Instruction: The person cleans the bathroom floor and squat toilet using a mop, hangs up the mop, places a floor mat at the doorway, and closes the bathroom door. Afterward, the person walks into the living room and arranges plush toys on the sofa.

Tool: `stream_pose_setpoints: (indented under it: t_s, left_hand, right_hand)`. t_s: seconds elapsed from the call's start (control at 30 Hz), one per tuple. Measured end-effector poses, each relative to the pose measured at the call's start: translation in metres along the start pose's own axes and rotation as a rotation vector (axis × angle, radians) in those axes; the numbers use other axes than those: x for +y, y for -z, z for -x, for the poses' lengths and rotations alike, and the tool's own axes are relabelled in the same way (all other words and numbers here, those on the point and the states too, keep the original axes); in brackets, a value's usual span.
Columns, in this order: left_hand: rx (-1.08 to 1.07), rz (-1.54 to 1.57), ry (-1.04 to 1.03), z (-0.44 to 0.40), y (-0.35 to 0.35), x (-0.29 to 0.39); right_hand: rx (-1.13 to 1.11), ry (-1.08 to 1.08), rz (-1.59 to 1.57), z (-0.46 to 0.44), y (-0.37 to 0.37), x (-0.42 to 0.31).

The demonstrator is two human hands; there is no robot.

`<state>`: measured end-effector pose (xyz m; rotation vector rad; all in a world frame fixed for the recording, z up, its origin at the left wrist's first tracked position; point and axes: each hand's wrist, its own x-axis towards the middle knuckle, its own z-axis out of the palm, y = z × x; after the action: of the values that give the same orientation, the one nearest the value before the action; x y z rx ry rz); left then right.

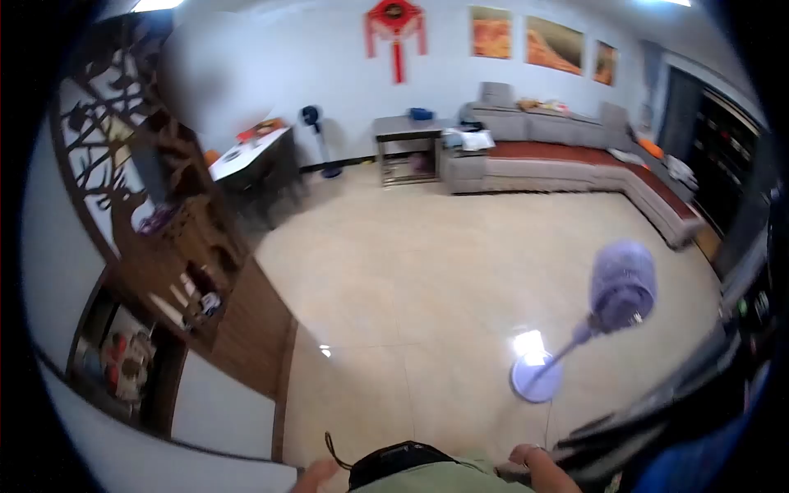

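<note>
At the bottom edge of the head view, my left hand hangs beside my body. It is smeared and its fingers cannot be made out. My right hand is low on the other side, near dark items along the right edge; how its fingers lie is unclear. Between the hands, a black pouch with a thin cord loop sits against my green shirt. Neither hand visibly touches the pouch. Ahead and to the right, a pale purple standing fan rises from a round base.
A brown wooden divider cabinet with cut-out branches borders the left. Tiled floor stretches to a grey sofa and a side table. A dark fan and a white-topped table stand back left. A red knot ornament hangs on the wall.
</note>
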<state>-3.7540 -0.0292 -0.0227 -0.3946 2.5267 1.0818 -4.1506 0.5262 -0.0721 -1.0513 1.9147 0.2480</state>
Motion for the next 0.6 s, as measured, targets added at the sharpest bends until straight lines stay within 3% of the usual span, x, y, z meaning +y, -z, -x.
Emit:
stream_pose_setpoints:
  t_s: [0.03,0.07,0.1,0.13,0.17,0.23,0.27,0.33,0.4,0.43,0.47,0.5,0.53,0.57,0.6]
  left_hand:
    - [0.072,0.019,0.131,-0.044,0.058,0.076]
    - [0.067,0.035,0.088,-0.093,0.093,0.093]
    - [0.171,-0.010,0.103,-0.123,0.145,0.156]
    - [0.113,0.054,0.164,-0.162,0.181,0.181]
    - [0.224,0.056,0.111,-0.200,0.202,0.188]
    - [0.271,-0.040,0.129,-0.262,0.250,0.225]
    - [0.279,-0.034,0.135,-0.291,0.255,0.222]
    - [0.473,-0.014,0.094,-0.341,0.261,0.217]
    - [0.435,0.092,0.190,-0.353,0.258,0.247]
    - [0.380,0.479,0.320,-0.363,0.239,0.230]
    - [0.358,1.250,0.349,-0.378,0.196,0.170]
    - [0.315,0.559,0.080,-0.357,0.179,0.161]
    - [0.171,0.660,0.312,-0.362,0.156,0.158]
    - [0.032,0.735,0.553,-0.356,0.160,0.216]
    - [-0.016,0.572,0.570,-0.350,0.137,0.220]
  right_hand:
    - [0.161,-0.241,-0.439,0.013,0.023,0.014]
    - [0.315,-0.487,-0.889,0.025,0.042,0.024]
    - [0.419,-0.506,-0.939,0.013,0.045,0.046]
    - [0.539,-0.536,-1.001,-0.001,0.043,0.070]
    - [0.534,-0.522,-1.000,-0.006,0.062,0.078]
    - [0.249,-0.550,-1.241,-0.006,0.089,0.107]
    - [0.247,-0.545,-1.231,-0.021,0.108,0.125]
    - [-0.143,-0.292,-0.123,-0.057,0.140,0.166]
    - [-0.065,-0.305,-0.151,-0.117,0.161,0.241]
    - [0.010,-0.320,-0.221,-0.143,0.168,0.255]
    - [0.057,-0.460,-0.217,-0.129,0.225,0.234]
    - [0.078,-0.294,-0.160,-0.179,0.240,0.267]
    - [0.106,-0.131,-0.099,-0.226,0.257,0.298]
    - [0.172,-0.084,-0.061,-0.213,0.322,0.295]
    - [0.239,-0.039,-0.020,-0.187,0.405,0.280]
